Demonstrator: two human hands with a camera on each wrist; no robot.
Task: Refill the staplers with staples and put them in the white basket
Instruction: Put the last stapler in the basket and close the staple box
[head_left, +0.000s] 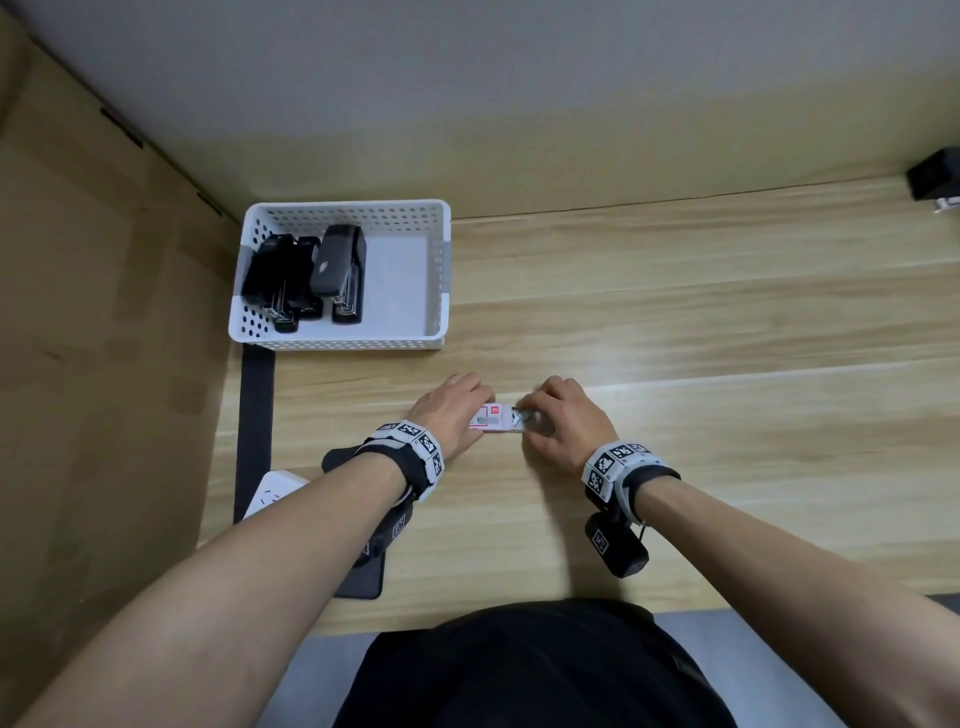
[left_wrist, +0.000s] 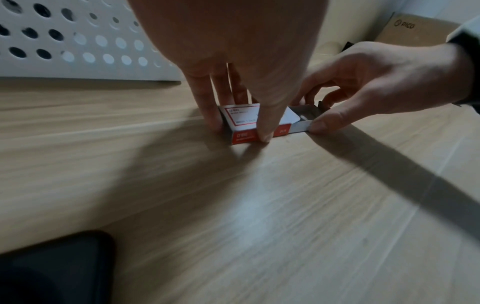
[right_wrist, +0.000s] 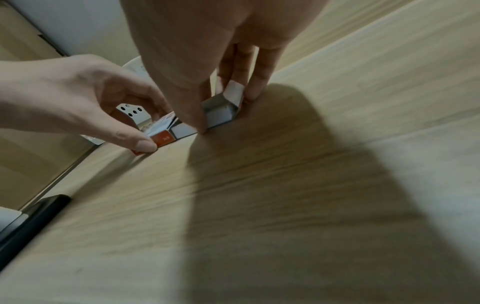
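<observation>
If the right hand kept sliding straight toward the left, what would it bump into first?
Most likely the red and white staple box, whose grey tray the right hand pinches; the left hand holds that box just beyond.

Red/white staple box (head_left: 489, 417); white basket (head_left: 343, 340) w/ round holes.

A small red-and-white cardboard staple box (head_left: 489, 417) lies flat on the desk, its grey inner tray (left_wrist: 303, 120) slid partly out to the right, end flap raised. The white perforated plastic basket (head_left: 358, 340) sits farther back on the left, well apart from the box. Three black staplers (head_left: 306, 275) lie side by side in its left half, lengthwise.
</observation>
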